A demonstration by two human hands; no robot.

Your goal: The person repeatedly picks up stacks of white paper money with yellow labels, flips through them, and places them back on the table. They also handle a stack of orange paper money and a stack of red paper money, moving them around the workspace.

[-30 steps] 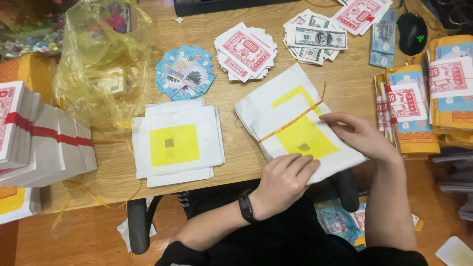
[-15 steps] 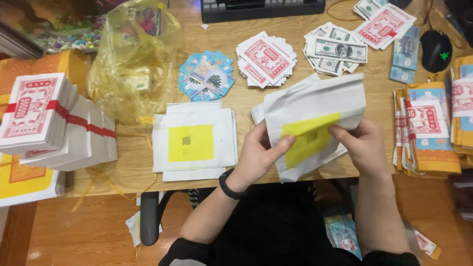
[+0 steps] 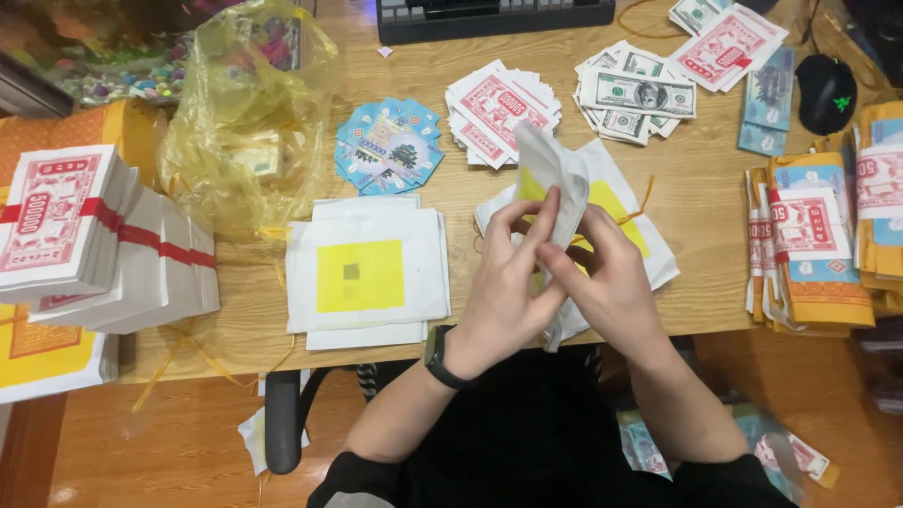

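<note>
Folding White Sheets at a Crowded Desk

Both hands met over the middle of the wooden desk (image 3: 715, 235), lifted just above it. The left hand (image 3: 503, 282), with a dark watch (image 3: 442, 357) at its wrist, had its fingers (image 3: 527, 221) curled and pinched on a bent wad of white paper sheets (image 3: 555, 174). The right hand (image 3: 607, 282) closed on the same wad from the 3 o'clock side, thumb and fingers pressing its lower part. The wad stood up, its top curling toward 12 o'clock. Under the hands lay a stack of white sheets with a yellow square (image 3: 621, 212), tilted, with a thin yellow string (image 3: 644, 202) across it.

At 9 o'clock from the hands, a second stack of white sheets with a yellow square (image 3: 367, 273) lay flat and square to the desk edge. Farther toward 9 o'clock sat banded bundles of red-printed paper (image 3: 66, 221). A yellow plastic bag (image 3: 245, 113) stood toward 10 o'clock. A blue fan of printed cards (image 3: 390, 146) lay at 11 o'clock, a fan of red-printed notes (image 3: 499, 108) at 12 o'clock, and green banknote-style papers (image 3: 640, 94) at 1 o'clock. A black mouse (image 3: 828, 89) sat toward 2 o'clock, and orange-edged bundles (image 3: 809, 254) at 3 o'clock.
</note>
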